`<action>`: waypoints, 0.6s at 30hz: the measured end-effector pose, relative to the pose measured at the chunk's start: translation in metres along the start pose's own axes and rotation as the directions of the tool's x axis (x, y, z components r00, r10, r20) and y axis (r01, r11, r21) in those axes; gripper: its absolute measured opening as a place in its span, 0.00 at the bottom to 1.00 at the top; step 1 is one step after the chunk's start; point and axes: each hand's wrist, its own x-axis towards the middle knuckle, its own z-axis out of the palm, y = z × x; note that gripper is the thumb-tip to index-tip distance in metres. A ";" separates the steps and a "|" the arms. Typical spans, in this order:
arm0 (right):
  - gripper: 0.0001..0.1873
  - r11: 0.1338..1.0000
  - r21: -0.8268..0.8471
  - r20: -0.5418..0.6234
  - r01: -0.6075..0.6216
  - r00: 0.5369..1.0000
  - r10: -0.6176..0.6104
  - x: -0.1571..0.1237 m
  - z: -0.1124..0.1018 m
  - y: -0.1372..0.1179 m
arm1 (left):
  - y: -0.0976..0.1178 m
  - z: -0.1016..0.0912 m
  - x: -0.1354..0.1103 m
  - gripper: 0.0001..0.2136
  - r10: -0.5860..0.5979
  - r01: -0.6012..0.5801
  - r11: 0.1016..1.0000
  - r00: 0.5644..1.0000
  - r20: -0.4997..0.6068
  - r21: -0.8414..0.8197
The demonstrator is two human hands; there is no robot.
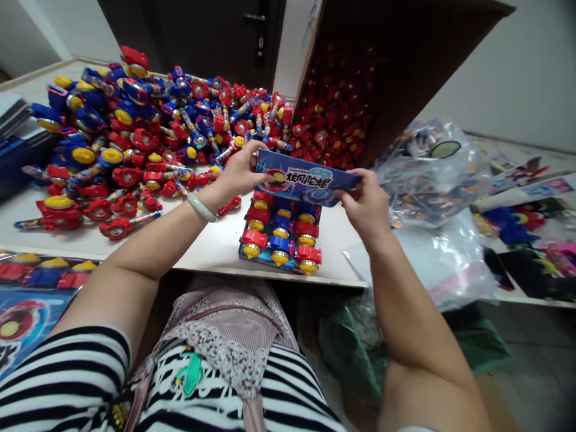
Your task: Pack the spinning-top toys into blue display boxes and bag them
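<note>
Both of my hands grip the printed blue cardboard flap [297,179] of a display box, one at each end. My left hand [245,169] pinches its left end, the thumb lying on the front. At the right end, my right hand [365,201] has its thumb on the front and its fingers behind. Below the flap, the display box [270,261] stands near the table's front edge. Rows of red and blue spinning-top toys [281,245] with yellow tips fill it. The flap hides the rear part of the box.
A big heap of loose red and blue spinning-top toys [144,138] covers the table's back left. Behind my right hand, a tilted carton [405,72] holds more toys. Clear plastic bags [432,174] lie at right. A filled display box [27,318] stands at lower left.
</note>
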 end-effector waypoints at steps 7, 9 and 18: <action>0.31 0.980 0.153 0.351 -0.128 0.934 0.067 -0.038 -0.013 0.010 | -0.003 -0.004 -0.044 0.31 -0.059 0.064 0.998 0.981 0.185 -0.018; 0.29 0.989 0.119 0.338 -0.090 0.940 0.045 -0.051 -0.007 0.014 | -0.015 -0.001 -0.056 0.31 -0.055 0.060 0.998 0.975 0.215 -0.015; 0.37 1.000 0.021 0.334 0.006 0.943 -0.013 -0.073 0.004 0.025 | -0.037 -0.014 -0.069 0.32 0.156 -0.248 0.908 0.949 0.274 0.339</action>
